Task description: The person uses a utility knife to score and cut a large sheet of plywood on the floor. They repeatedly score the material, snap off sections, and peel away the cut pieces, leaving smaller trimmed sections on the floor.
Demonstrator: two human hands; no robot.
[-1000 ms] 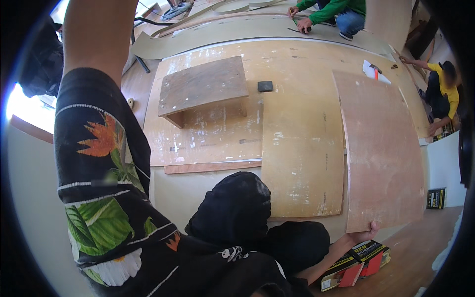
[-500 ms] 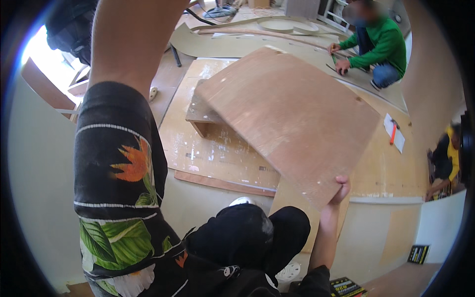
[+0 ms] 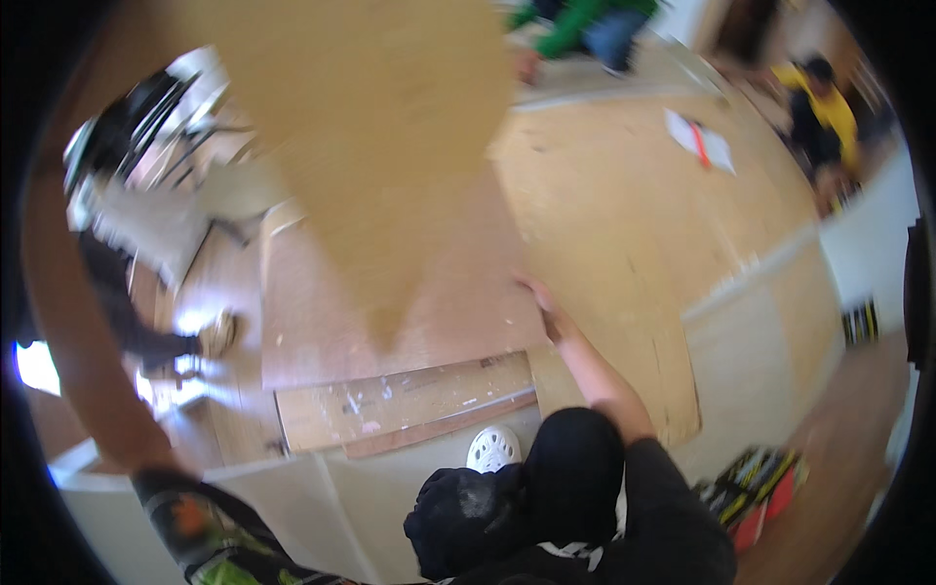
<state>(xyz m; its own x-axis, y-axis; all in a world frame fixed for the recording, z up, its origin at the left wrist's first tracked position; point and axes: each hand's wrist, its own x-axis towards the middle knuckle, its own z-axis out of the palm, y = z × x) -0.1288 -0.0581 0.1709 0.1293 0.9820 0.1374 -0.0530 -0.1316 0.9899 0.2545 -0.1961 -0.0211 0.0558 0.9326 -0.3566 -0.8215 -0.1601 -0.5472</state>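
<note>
A reddish-brown plywood board [image 3: 468, 292] lies nearly flat in front of me, over a paint-spotted board [image 3: 409, 395] near my feet. My right hand [image 3: 544, 304] is closed on its right edge, the fingertips showing on top. A blurred tan piece [image 3: 380, 117] hangs down from the upper edge close to the view, narrowing to a point over the plywood. My left forearm [image 3: 78, 302] rises along the left side; its hand cannot be seen, so whether it holds the tan piece is unclear.
A red-handled hammer [image 3: 700, 144] rests on white paper [image 3: 720, 151] atop a large tan sheet [image 3: 604, 195]. Co-workers in green [image 3: 570, 29] and yellow [image 3: 834, 112] are beyond. Another person's foot [image 3: 219, 334] stands left. Black-and-yellow boxes [image 3: 746, 487] are at right.
The plywood has come down from its tilt to lie flatter and further left, with my right hand still at its edge. The tan piece has entered from above. My view has shifted.
</note>
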